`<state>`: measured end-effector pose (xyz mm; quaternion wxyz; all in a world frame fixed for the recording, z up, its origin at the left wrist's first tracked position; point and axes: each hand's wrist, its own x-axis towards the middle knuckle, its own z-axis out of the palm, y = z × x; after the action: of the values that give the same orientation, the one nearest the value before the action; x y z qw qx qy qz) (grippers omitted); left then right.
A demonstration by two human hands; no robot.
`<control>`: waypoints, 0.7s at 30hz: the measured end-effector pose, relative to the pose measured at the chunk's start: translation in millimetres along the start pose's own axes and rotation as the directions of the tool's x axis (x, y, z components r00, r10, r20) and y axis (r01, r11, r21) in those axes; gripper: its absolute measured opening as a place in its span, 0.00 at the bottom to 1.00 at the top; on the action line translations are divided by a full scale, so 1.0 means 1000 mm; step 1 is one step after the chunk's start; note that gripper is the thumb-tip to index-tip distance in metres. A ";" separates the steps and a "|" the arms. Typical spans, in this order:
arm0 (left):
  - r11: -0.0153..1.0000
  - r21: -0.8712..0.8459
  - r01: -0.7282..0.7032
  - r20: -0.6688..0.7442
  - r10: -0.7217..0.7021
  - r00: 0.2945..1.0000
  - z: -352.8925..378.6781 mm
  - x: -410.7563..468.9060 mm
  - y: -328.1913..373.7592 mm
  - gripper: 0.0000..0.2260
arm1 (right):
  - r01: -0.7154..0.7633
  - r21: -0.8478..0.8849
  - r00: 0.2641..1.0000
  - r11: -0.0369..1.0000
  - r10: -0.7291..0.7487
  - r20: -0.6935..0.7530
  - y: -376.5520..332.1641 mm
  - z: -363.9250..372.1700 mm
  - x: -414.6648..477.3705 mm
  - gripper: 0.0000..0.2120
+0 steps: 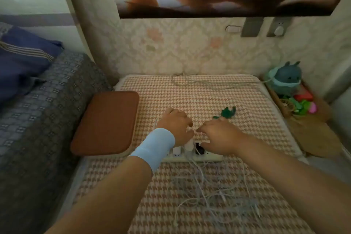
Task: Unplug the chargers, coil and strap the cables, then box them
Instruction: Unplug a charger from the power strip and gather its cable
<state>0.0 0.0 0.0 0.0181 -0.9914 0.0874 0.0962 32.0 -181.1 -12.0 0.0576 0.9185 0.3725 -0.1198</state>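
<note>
While both hands' grip (unclear) hovers, cables point(207, 192) sprawl over houndstooth cushion point(247, 104).

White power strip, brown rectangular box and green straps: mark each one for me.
White power strip point(212, 157), head view, its right end.
Brown rectangular box point(106, 122), head view, centre of its top.
Green straps point(228, 112), head view, middle of the bundle.

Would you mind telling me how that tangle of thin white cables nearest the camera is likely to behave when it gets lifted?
The white cables look thin and lie in loose, crossing loops, so they would probably hang limp and drag neighbours along. They seem light. Several run up to the power strip, so they may tug at it.
</note>
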 end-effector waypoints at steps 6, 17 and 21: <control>0.981 0.183 -0.068 -0.062 0.081 0.995 0.028 -0.009 0.019 0.23 | 0.007 -0.251 0.975 0.968 -0.062 -0.214 0.000 0.020 -0.012 0.21; 0.996 -0.081 0.041 -0.016 -0.043 0.999 0.037 -0.064 0.048 0.24 | -0.184 0.451 0.919 0.873 0.316 -0.237 -0.046 0.044 -0.068 0.16; 0.997 -0.006 0.074 0.024 -0.073 0.997 0.049 -0.046 0.051 0.21 | -0.246 0.597 0.907 0.764 0.398 -0.135 -0.042 0.063 -0.045 0.27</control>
<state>-62.9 -39.3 -40.3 0.0194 -0.9927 0.0503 0.1077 -39.7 -192.9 -61.3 -0.2462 0.9513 0.1593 -0.0948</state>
